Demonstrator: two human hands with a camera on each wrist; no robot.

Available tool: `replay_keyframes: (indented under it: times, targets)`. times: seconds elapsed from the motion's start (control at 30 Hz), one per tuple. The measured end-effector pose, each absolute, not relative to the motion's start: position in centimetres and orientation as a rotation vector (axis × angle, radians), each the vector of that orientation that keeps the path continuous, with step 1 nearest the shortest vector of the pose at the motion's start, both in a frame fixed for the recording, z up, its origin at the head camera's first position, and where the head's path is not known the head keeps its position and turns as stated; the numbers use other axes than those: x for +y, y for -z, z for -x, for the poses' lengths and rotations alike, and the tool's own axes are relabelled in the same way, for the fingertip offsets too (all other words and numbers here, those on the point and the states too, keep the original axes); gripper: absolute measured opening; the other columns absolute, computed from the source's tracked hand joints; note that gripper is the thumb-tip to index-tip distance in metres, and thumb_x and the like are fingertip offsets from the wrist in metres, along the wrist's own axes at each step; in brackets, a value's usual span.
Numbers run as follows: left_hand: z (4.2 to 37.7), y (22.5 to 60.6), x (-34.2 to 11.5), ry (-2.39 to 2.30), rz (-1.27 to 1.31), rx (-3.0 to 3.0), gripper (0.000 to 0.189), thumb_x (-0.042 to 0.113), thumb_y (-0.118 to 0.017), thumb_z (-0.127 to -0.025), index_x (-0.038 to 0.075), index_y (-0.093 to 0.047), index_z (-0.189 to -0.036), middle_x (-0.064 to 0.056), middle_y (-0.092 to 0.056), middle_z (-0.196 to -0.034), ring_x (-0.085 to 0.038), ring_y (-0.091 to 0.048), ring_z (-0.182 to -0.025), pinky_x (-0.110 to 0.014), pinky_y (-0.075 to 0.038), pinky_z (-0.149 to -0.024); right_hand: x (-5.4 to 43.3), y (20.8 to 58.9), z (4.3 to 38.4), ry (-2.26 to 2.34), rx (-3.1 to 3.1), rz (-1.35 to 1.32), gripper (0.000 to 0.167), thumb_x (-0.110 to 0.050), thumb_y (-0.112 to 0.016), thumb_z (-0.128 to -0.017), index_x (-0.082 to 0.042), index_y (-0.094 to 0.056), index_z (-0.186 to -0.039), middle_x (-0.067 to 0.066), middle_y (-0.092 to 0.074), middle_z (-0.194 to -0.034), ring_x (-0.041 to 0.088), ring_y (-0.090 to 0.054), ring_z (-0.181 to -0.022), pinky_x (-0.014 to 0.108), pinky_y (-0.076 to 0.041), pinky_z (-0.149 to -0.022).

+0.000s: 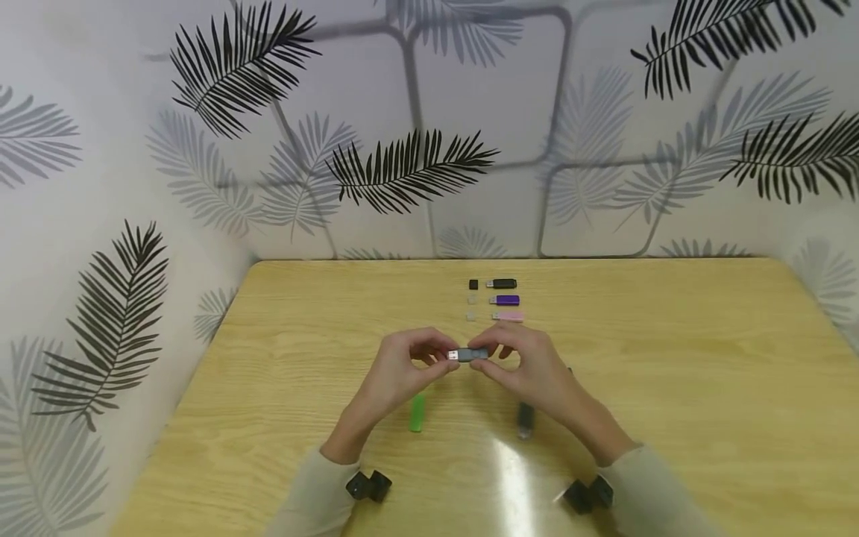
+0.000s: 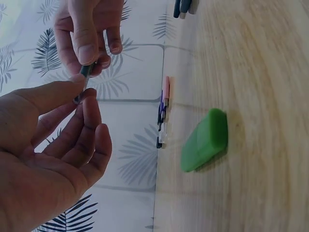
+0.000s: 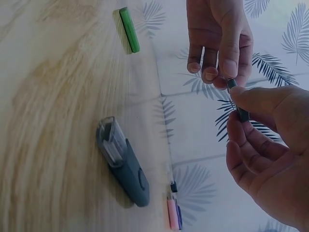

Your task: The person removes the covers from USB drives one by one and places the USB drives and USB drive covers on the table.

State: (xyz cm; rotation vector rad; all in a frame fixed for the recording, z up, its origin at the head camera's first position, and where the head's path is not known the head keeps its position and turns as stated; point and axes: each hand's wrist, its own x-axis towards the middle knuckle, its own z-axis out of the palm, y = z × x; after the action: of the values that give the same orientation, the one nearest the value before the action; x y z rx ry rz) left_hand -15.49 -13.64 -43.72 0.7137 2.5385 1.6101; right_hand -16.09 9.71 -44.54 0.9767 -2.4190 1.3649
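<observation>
A grey USB stick (image 1: 473, 355) with a silver connector is held level between both hands above the table. My left hand (image 1: 403, 369) pinches its connector end between thumb and fingers. At the grey body end, my right hand (image 1: 530, 365) grips it with thumb and fingertips. In the left wrist view the stick (image 2: 86, 70) is partly covered by the fingers. A green USB stick (image 1: 417, 413) lies on the table beside the left hand. Below the right hand lies a dark grey USB stick with a clear cap (image 3: 112, 142).
Toward the back of the wooden table (image 1: 322, 313), a black USB stick (image 1: 502, 283), a purple one (image 1: 505, 300) and a pink one (image 1: 508, 317) lie in a column. Their caps, including a black cap (image 1: 473, 284), lie to their left. A patterned wall (image 1: 483, 209) stands behind.
</observation>
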Motion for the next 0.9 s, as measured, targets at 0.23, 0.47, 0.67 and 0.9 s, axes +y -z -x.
replay_keyframes:
  times: [0.23,0.47,0.67,0.9]
  targets:
    - [15.7,43.6,-12.9,-1.635,-0.783,2.530,0.010,0.007,-0.079,-0.091,0.008,-0.076,-0.101,0.002,-0.074,-0.095,-0.013,-0.067,-0.080,-0.036,-0.060,-0.074,10.7,43.9,16.1,-1.316,-2.439,-1.021,0.018,-0.007,-0.083,-0.087,-0.012,-0.076,-0.103,-0.009,-0.071,-0.097,0.009,-0.064,-0.084,0.039,-0.058,-0.073]
    - [16.4,42.9,-12.1,-1.603,-0.867,2.506,0.011,0.009,-0.078,-0.092,0.008,-0.077,-0.103,0.001,-0.074,-0.092,-0.012,-0.067,-0.079,-0.030,-0.059,-0.072,12.0,43.6,16.0,-1.274,-2.425,-1.048,0.020,-0.003,-0.082,-0.086,-0.012,-0.075,-0.103,-0.009,-0.071,-0.096,0.008,-0.064,-0.083,0.034,-0.058,-0.072]
    - [16.5,43.1,-11.6,-1.610,-0.868,2.463,0.010,0.009,-0.078,-0.091,0.010,-0.077,-0.101,0.005,-0.073,-0.090,-0.012,-0.067,-0.078,-0.035,-0.059,-0.070,12.8,43.6,15.9,-1.265,-2.372,-1.111,0.021,-0.001,-0.082,-0.086,-0.011,-0.074,-0.102,-0.007,-0.072,-0.098,0.009,-0.065,-0.083,0.030,-0.057,-0.073]
    - [17.2,43.0,-11.8,-1.631,-0.892,2.404,0.011,0.009,-0.079,-0.090,0.008,-0.078,-0.102,0.002,-0.074,-0.092,-0.013,-0.067,-0.079,-0.034,-0.059,-0.072,13.0,43.4,16.3,-1.279,-2.345,-1.149,0.021,0.000,-0.082,-0.086,-0.011,-0.074,-0.103,-0.007,-0.073,-0.097,0.009,-0.066,-0.082,0.030,-0.057,-0.072]
